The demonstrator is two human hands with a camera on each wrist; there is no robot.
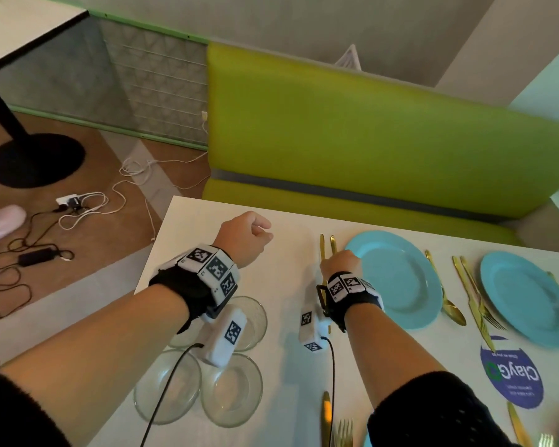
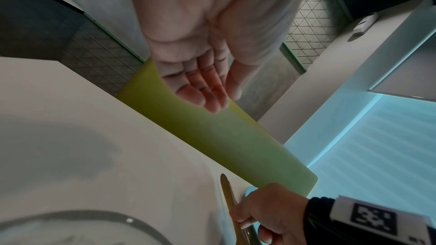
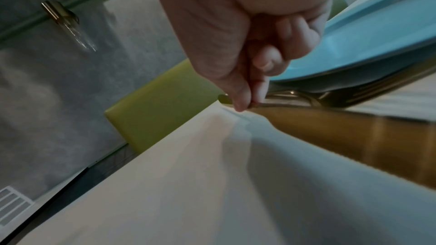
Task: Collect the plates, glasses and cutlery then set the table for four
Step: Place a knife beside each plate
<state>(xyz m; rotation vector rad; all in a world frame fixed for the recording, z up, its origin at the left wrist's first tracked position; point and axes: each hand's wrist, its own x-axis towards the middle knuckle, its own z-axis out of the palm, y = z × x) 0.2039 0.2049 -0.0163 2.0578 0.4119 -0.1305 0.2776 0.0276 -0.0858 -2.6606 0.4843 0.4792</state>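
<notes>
My right hand [image 1: 339, 261] pinches the handle of a gold knife [image 3: 354, 137] that lies on the white table [image 1: 288, 240], just left of a blue plate [image 1: 397, 279]. A gold fork [image 3: 354, 98] lies between that knife and the plate's rim. My left hand [image 1: 244, 235] hovers over bare table to the left, its fingers [image 2: 202, 92] relaxed and holding nothing. Three clear glasses [image 1: 231, 388] stand grouped under my left forearm. A second blue plate [image 1: 526, 295] sits to the right, with a gold spoon [image 1: 446, 295] and a knife with a fork [image 1: 475, 301] between the two plates.
A green bench [image 1: 368, 130] runs along the table's far side. A round blue sticker [image 1: 513, 372] marks the table at right. More gold cutlery [image 1: 326, 417] lies at the near edge. Cables [image 1: 78, 208] lie on the floor left of the table.
</notes>
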